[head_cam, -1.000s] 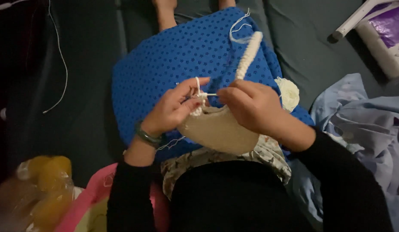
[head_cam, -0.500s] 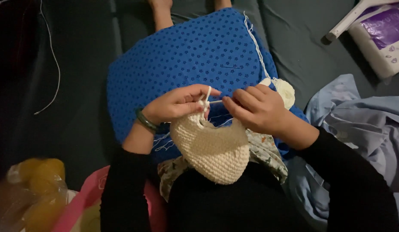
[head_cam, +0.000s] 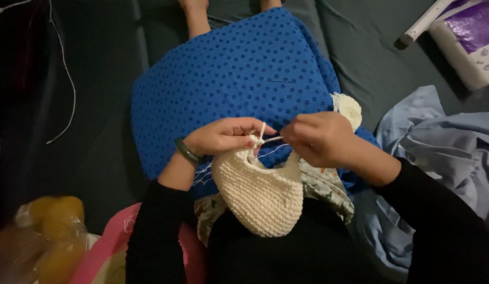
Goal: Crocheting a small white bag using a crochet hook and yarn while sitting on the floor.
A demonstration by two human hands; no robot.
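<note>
The left hand (head_cam: 223, 135) pinches the rim of a cream crocheted pouch (head_cam: 260, 192) with its fingers closed on the yarn loop (head_cam: 258, 138), while the right hand (head_cam: 320, 138) is closed around a crochet hook (head_cam: 273, 139) whose tip meets that loop. The pouch hangs over the near edge of the blue dotted cloth (head_cam: 244, 73) covering the lap. A cream yarn ball (head_cam: 348, 108) lies at the cloth's right edge, just beyond the right hand, and 1 green bangle (head_cam: 187, 152) circles the left wrist.
</note>
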